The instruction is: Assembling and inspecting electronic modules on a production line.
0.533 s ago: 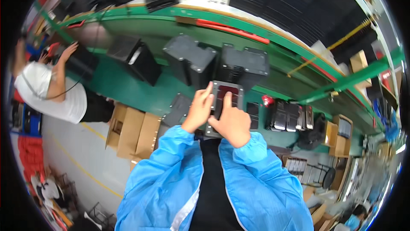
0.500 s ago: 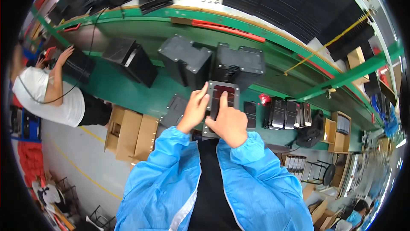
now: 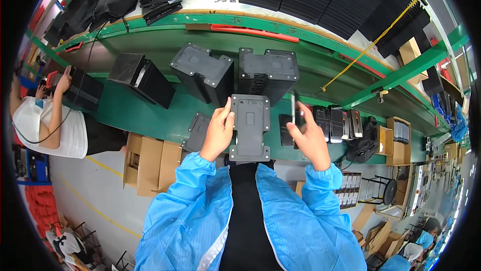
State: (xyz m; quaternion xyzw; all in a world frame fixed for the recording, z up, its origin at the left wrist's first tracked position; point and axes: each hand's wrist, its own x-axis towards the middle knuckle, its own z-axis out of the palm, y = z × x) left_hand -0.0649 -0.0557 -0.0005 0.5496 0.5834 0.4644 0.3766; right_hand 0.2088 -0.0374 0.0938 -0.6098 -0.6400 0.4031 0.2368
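Observation:
A dark grey rectangular panel with notched sides and corner holes (image 3: 251,133) lies directly in front of me. My left hand (image 3: 218,133) holds its left edge, thumb and fingers pressed along the side. To its right, my right hand (image 3: 311,140) has a thin flat plate (image 3: 293,108) between thumb and fingers, tilted nearly edge-on and slightly blurred. Below that plate a dark flat piece (image 3: 286,131) rests on the bench. Two tall stacks of similar grey panels, one on the left (image 3: 204,68) and one on the right (image 3: 270,68), stand behind. Another grey panel (image 3: 196,133) lies left of my left hand.
Black stacked panels (image 3: 140,78) stand on the green bench (image 3: 150,120) farther left. Several dark plates (image 3: 336,123) are grouped on the right, beside a black bag (image 3: 365,141). An open cardboard box (image 3: 158,163) borders the bench. A person in white (image 3: 50,125) works at far left.
My right hand has lifted away from the middle panel and moved right with a thin plate. The panel's plain grey face now shows where a dark reddish surface was. My left hand stays at its edge.

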